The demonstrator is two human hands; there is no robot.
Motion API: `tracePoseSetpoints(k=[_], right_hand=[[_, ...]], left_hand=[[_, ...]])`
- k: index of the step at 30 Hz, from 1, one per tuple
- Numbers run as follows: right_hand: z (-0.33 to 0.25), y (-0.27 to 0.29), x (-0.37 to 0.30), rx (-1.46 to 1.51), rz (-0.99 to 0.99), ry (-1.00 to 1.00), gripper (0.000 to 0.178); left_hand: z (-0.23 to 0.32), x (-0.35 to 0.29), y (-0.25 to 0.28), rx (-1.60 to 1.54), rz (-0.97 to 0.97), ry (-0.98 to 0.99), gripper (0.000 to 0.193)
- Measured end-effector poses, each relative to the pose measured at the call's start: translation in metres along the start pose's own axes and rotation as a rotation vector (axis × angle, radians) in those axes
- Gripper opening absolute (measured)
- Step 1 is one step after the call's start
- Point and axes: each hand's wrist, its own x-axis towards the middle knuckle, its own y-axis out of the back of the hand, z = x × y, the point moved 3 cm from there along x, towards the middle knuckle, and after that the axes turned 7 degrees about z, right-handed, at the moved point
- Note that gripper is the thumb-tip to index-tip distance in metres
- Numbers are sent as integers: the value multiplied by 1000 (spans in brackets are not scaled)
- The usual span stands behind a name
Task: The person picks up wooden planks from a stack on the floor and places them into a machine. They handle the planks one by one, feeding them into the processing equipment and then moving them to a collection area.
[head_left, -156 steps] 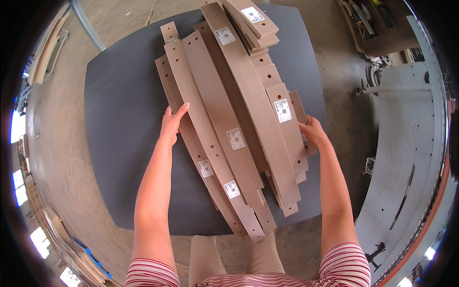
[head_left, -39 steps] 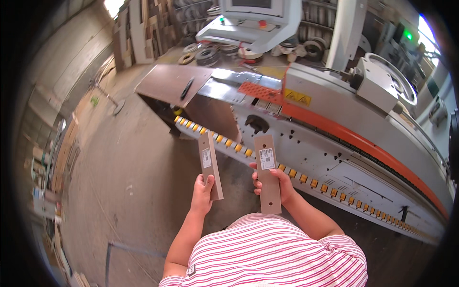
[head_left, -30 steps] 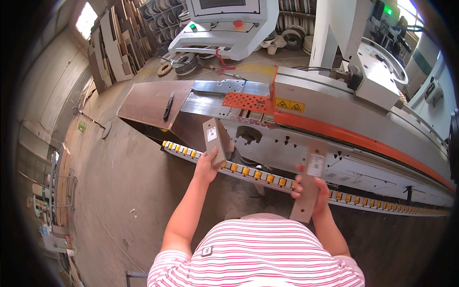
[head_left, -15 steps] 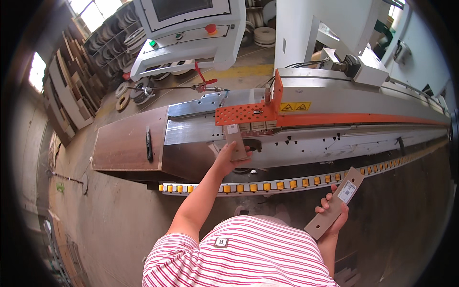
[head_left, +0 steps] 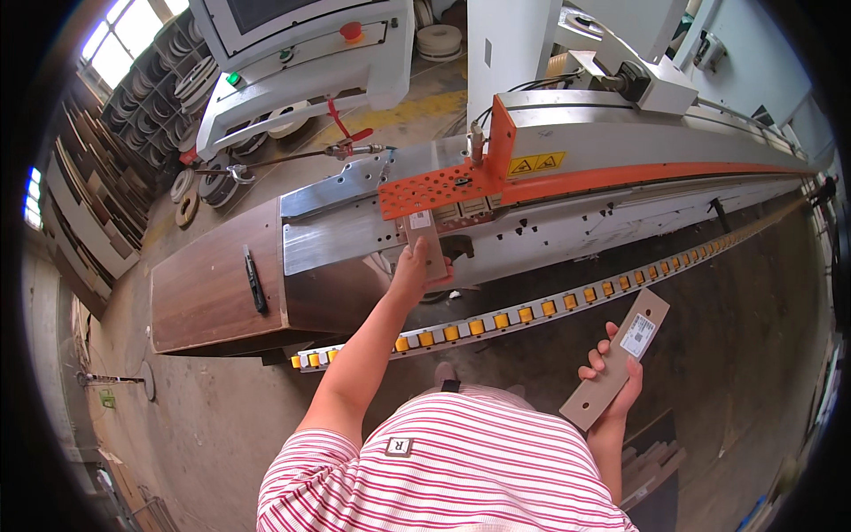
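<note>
Shows at left a black utility knife [head_left: 255,279] lying on the brown table [head_left: 208,275]. Right of that, near the middle, puts the far end of a first brown board [head_left: 433,246] up at an orange perforated guard [head_left: 434,191] on a long grey machine [head_left: 567,230], with actual contact too hidden to tell. Could well catch or skew there, through a slanted approach to the guard's near edge; could also pinch fingertips, through a grip so close to the machine. Holds that board in the left hand [head_left: 410,270], closed to the board's width, thumb on the labelled face, fingers around the right edge.

Farther right, on the near side of a rail of yellow rollers [head_left: 477,327], holds a second brown board [head_left: 618,365] well apart from the first, far end slanting right. Might knock the rail or twist loose, through a one-handed hold around the middle. Grasps it in the right hand [head_left: 620,395], closed to its width, fingers at the left edge, thumb opposite.
</note>
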Motion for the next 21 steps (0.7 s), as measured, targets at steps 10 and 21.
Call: tracePoseSetpoints(k=[10,21], right_hand=[[-44,46,-1,-16,58,17,66],[-74,82,1,-77,162,-33,72]], left_hand=[[-25,25,-58,3,-55,13,49],[-72,91,-144,-215,-241,-16,45]])
